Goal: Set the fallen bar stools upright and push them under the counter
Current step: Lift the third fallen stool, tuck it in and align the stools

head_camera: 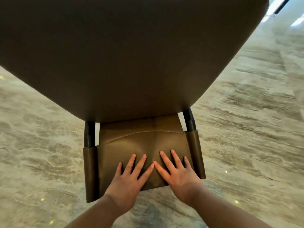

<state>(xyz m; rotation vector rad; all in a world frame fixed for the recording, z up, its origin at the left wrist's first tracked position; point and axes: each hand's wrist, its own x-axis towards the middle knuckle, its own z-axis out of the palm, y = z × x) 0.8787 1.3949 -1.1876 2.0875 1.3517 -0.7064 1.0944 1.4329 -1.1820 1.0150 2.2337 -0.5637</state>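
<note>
A bar stool stands in front of me, and its olive-brown leather backrest [141,142] faces me, stretched between two dark metal posts [89,135]. My left hand [130,178] and my right hand [176,171] lie flat against the back of that backrest, side by side, fingers spread, index fingertips nearly touching. Neither hand curls around anything. Above and beyond the backrest, the rounded underside of the counter [128,51] fills the top of the view and hides the stool's seat and legs.
Beige veined marble floor [243,122] spreads on both sides of the stool. Bright windows or lights [279,12] show at the far top right. No other stool is in view.
</note>
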